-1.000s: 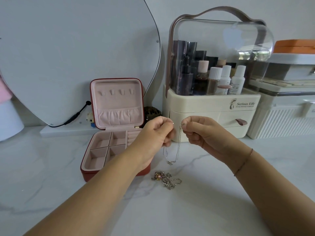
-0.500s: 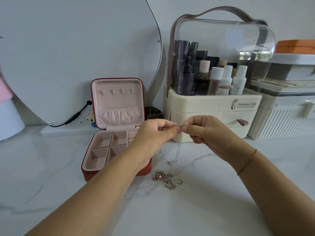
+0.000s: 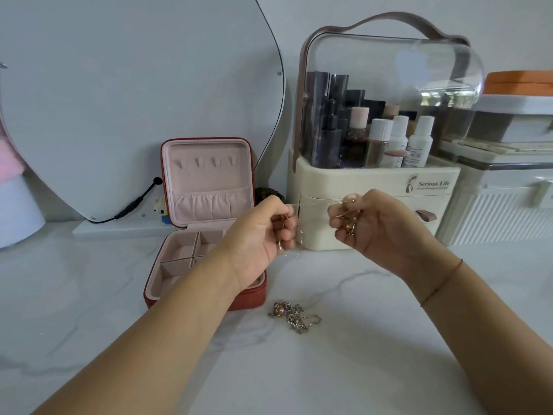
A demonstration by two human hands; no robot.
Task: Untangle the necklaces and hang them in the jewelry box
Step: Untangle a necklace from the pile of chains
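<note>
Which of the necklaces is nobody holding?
The tangled clump on the marble counter; the thin chain is stretched between left hand and right hand.

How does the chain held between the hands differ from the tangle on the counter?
The held chain is stretched between left hand and right hand; the tangle lies bunched on the counter, untouched. The held chain looks finer; the tangle has chunkier links and a bead. Both are metal.

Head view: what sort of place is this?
Probably a home vanity table: a large curved mirror stands behind, a cream cosmetics organiser with clear domed lid holds bottles, and an open red jewellery box with pink lining sits beside it.
</note>
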